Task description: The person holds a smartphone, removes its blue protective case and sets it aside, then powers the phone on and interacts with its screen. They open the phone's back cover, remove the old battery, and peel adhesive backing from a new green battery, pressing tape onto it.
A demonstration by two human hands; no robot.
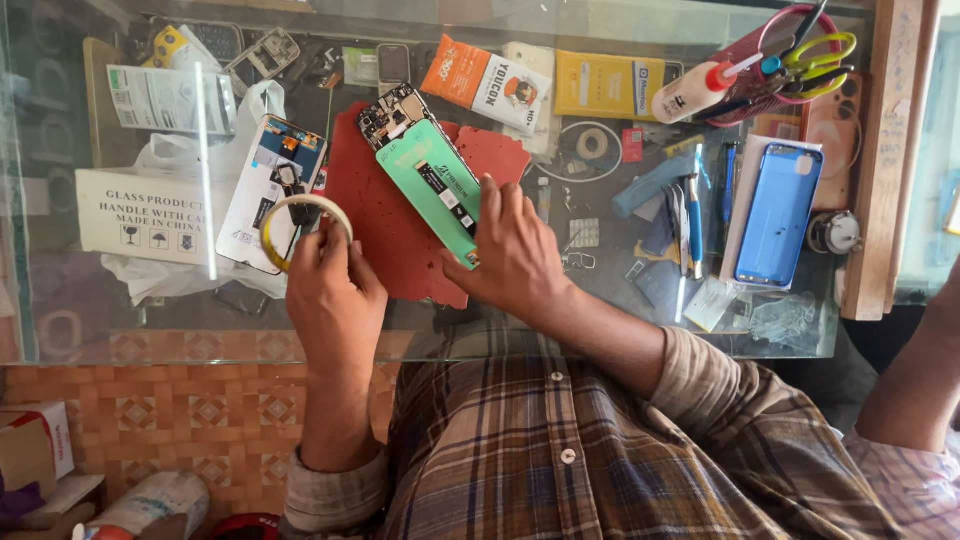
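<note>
We saw open glass only along the near edge of the counter (150,330), lower left of the frame. White boxes (125,210) blocked the left, a blue phone cover (778,215) and tool cup (770,60) crowded the right.

Green opened phone (436,180), red mat (385,225), blue back cover (778,213), plaid shirt (580,450).
</note>
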